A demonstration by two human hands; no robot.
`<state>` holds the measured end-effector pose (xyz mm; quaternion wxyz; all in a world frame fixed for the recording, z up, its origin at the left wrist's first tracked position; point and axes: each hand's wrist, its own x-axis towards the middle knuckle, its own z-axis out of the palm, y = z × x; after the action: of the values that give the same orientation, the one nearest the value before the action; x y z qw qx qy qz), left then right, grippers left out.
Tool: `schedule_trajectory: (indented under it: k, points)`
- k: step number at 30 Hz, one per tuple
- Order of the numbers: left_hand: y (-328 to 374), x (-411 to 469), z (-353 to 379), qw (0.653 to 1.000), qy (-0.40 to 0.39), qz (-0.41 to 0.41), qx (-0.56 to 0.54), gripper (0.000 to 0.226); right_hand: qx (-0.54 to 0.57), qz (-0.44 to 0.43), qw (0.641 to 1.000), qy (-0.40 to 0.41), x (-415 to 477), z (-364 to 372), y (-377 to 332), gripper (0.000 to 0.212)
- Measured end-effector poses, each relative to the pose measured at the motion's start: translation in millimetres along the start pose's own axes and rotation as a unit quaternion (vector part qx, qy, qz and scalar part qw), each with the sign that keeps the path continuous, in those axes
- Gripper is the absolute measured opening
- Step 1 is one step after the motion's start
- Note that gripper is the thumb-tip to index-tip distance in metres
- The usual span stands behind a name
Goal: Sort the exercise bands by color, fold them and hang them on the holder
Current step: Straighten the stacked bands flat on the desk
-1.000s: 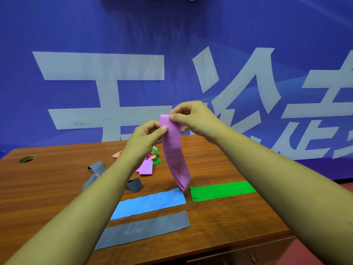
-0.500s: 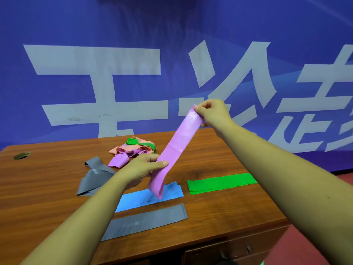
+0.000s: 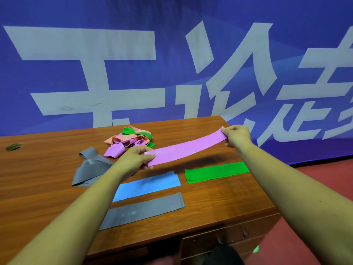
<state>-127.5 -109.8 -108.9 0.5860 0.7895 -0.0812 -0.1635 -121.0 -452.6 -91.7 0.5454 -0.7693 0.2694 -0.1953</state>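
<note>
- Currently on the sort-and-flatten step: pink band (image 3: pixel 186 149) is held stretched out flat in the air above the middle of the table (image 3: pixel 38 188), clear of the wood.
- Left hand (image 3: pixel 136 159): fingers curled under, thumb on top, pinching the band's near end.
- Right hand (image 3: pixel 236 135): fingers curled, pinching the far end, toward the back right corner.
- Laid flat, one per colour, none touching: grey band (image 3: pixel 143 210) along the front edge, blue band (image 3: pixel 147 185) just behind it, green band (image 3: pixel 216 172) toward the right edge.
- Unsorted: pile (image 3: pixel 131 140) of pink, orange and green bands near the back edge, and a loose grey band (image 3: pixel 89 168) crumpled to its left.
- Holder is not in view and nothing is hung.
- My read: sorting is partway, folding and hanging are not yet started. Can't tell whether the flat ones count as folded.
- Next move, as I judge it: lower the pink band onto the bare wood between the pile and the green band. Keep tension so it lands flat, then let go of both ends together.
- Risk: thin stretchy strip. Releasing one end first probably makes it snap back and curl.
</note>
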Motion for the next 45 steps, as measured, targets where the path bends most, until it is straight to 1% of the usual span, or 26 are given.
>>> schedule_trajectory:
  k: [3,6,9,11,13,15,17,19,22,25,30,33,36,38,40,42,45]
  points:
    - [-5,6,18,1.000,-0.004,-0.006,0.008,0.017,-0.023,0.002,1.000,0.002,3,-7,26,0.022]
    - [-15,5,44,0.998,-0.025,0.007,0.051,0.012,-0.047,0.000,0.999,0.016,6,-22,57,0.027]
    - [-27,-2,69,0.994,-0.031,0.027,0.098,0.013,-0.084,0.007,0.996,0.037,-2,-42,88,0.031]
    - [-34,-7,81,0.986,-0.017,0.049,0.157,0.015,-0.094,0.004,0.994,0.048,-15,-55,102,0.032]
    - [-43,-11,93,0.979,-0.006,0.072,0.192,0.015,-0.106,-0.005,0.993,0.058,-25,-66,117,0.034]
    - [-49,-15,106,0.975,0.002,0.083,0.207,0.016,-0.128,-0.015,0.990,0.064,-33,-76,129,0.036]
    - [-53,-18,118,0.971,0.022,0.093,0.219,0.019,-0.139,-0.030,0.988,0.062,-39,-85,139,0.032]
    - [-54,-19,128,0.969,0.036,0.106,0.221,0.018,-0.147,-0.040,0.987,0.058,-42,-94,146,0.028]
    - [-57,-18,141,0.968,0.045,0.093,0.229,0.015,-0.149,-0.041,0.987,0.052,-42,-104,150,0.022]
    - [-58,-18,152,0.950,0.060,0.100,0.291,0.012,-0.151,-0.037,0.987,0.046,-36,-109,153,0.020]
    - [-60,-17,160,0.922,0.067,0.132,0.358,0.016,-0.169,-0.036,0.984,0.053,-30,-108,161,0.017]
    - [-66,-17,164,0.892,0.082,0.153,0.417,0.018,-0.219,-0.065,0.971,0.064,-31,-105,170,0.019]
    - [-71,-20,165,0.873,0.107,0.171,0.444,0.018,-0.308,-0.087,0.944,0.081,-35,-102,176,0.018]
    - [-71,-18,163,0.873,0.099,0.174,0.444,0.017,-0.376,-0.089,0.917,0.102,-39,-100,173,0.025]
    - [-69,-15,155,0.883,0.098,0.178,0.424,0.016,-0.395,-0.109,0.905,0.118,-43,-93,162,0.029]
    - [-67,-10,139,0.894,0.105,0.173,0.399,0.013,-0.378,-0.143,0.910,0.095,-48,-80,143,0.033]
    - [-62,-3,102,0.899,0.127,0.133,0.397,0.010,-0.329,-0.195,0.924,0.020,-57,-43,109,0.034]
